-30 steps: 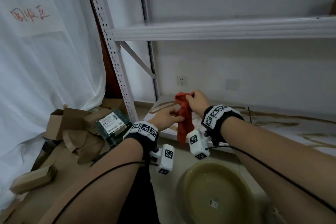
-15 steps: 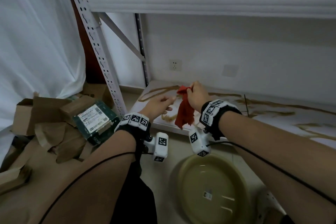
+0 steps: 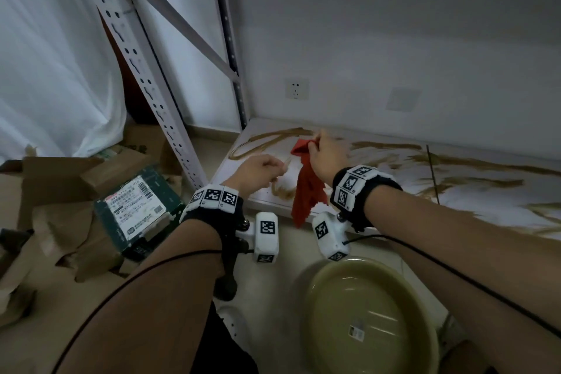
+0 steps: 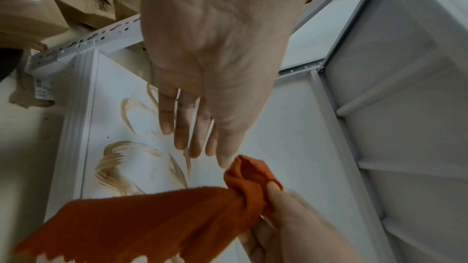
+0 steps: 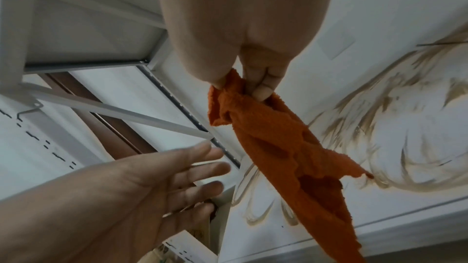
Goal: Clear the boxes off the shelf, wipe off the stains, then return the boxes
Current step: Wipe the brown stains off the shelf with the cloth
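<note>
Right grip (image 3: 326, 155) pinching red cloth (image 3: 305, 188) above stained shelf (image 3: 394, 179) near its left front corner; left grip (image 3: 258, 171) beside it, fingers relaxed, empty.

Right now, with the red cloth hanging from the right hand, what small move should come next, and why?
Probably lower the red cloth flat onto the shelf and begin wiping. The right hand pinches it by one corner, so it dangles above the brown stains; the left hand holds nothing and could help spread it.

Head view looks down; wrist views (close) share stained shelf (image 3: 379, 167).
</note>
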Tool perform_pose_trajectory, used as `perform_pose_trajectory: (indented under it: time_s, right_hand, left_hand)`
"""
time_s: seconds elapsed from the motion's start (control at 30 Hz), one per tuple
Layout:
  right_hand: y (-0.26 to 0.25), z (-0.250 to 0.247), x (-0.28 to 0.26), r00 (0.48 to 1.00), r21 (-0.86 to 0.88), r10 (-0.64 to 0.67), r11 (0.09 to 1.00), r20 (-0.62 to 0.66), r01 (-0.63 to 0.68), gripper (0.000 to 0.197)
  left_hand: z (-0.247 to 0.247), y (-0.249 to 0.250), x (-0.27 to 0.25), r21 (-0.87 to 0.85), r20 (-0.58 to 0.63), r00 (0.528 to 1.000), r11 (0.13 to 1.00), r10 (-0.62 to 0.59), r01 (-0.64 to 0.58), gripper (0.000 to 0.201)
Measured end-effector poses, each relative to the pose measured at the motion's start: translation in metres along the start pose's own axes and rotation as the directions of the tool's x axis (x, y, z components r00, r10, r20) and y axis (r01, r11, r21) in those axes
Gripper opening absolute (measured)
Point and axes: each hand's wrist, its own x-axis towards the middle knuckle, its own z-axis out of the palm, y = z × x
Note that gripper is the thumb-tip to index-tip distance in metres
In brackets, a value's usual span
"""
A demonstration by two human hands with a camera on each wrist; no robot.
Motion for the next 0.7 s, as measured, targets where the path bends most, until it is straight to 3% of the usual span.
perform_pose_trajectory:
  time_s: [0.07,0.13,0.23,0.3,0.37,0.63,0.7]
  right_hand:
    - [-0.004,0.006,0.004,1.0,0.059,-0.002,0.998,0.013,0.001,0.017]
    - [-0.009,0.011,0.008,0.999,0.073,-0.037,0.997,0.023,0.035,0.017]
    - [-0.013,0.012,0.012,0.992,0.032,-0.118,0.993,0.036,0.117,0.009]
    - [-0.011,0.01,0.015,0.991,-0.037,-0.128,0.991,0.032,0.13,0.014]
    - [-0.005,0.002,0.017,0.997,-0.074,-0.071,0.995,0.009,0.072,0.02]
    - [0.029,-0.025,0.01,0.986,-0.053,0.168,0.984,-0.023,-0.169,0.017]
    - [0.031,-0.022,0.004,0.98,-0.058,0.199,0.978,-0.011,-0.2,0.029]
  left_hand:
    - [0.006,0.004,0.002,0.073,0.101,0.995,0.997,-0.01,0.003,0.029]
    - [0.012,0.009,0.004,0.083,0.147,0.989,0.996,0.004,-0.016,0.026]
    - [0.014,0.008,0.013,0.073,0.089,0.996,0.997,0.005,-0.012,0.026]
    - [0.011,0.007,0.014,0.057,0.106,0.994,0.998,-0.012,0.006,0.023]
    - [0.01,0.004,0.013,0.076,0.157,0.987,0.997,-0.04,0.028,0.022]
    - [0.002,-0.001,0.005,0.454,0.255,0.965,0.888,-0.056,-0.068,0.034]
    - [0.004,-0.002,0.004,0.519,0.3,0.95,0.851,-0.091,-0.082,0.034]
